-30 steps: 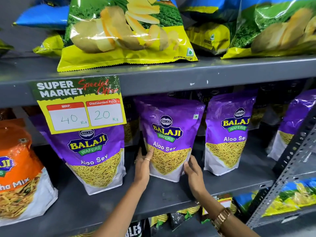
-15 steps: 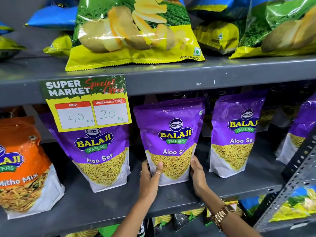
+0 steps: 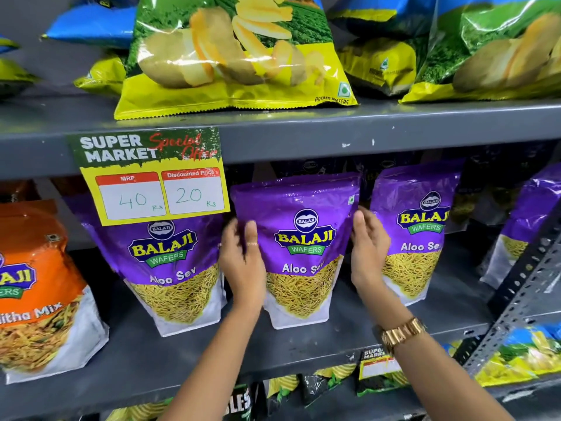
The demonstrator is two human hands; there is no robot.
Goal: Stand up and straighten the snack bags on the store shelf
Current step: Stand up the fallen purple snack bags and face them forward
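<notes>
Hands point(image 3: 243, 262) slid higher, glossy purple pouch point(image 3: 299, 238) upright

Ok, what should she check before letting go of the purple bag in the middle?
1. Middle purple bag upright, label facing out: ok.
2. Its base sits on the grey shelf: ok.
3. Left hand and right hand on its two sides: ok.
4. In line with the left purple bag, which leans: not ok.
5. Clear of the right purple bag: cannot tell.
6. Stands without support: cannot tell.
</notes>
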